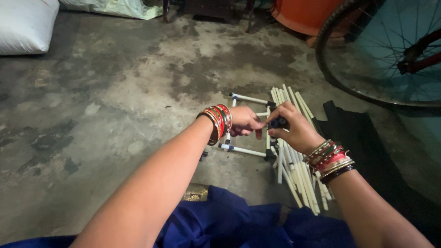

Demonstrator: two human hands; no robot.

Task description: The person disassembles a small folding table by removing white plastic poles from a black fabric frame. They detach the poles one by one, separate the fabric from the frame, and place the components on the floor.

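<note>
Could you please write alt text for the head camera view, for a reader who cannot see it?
Two bangled hands, left hand and right hand, meet over a small dark connector on a white tube frame, above a concrete floor. Loose white tubes lie beside it, near a bicycle wheel.

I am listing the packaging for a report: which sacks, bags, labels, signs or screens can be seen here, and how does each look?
White sack: top left on the floor, plump, plain white, cut off by the edge.
Pale plastic bag: top middle-left on the floor, crumpled, greenish-white, partly visible.
No labels, signs or screens are visible.
</note>
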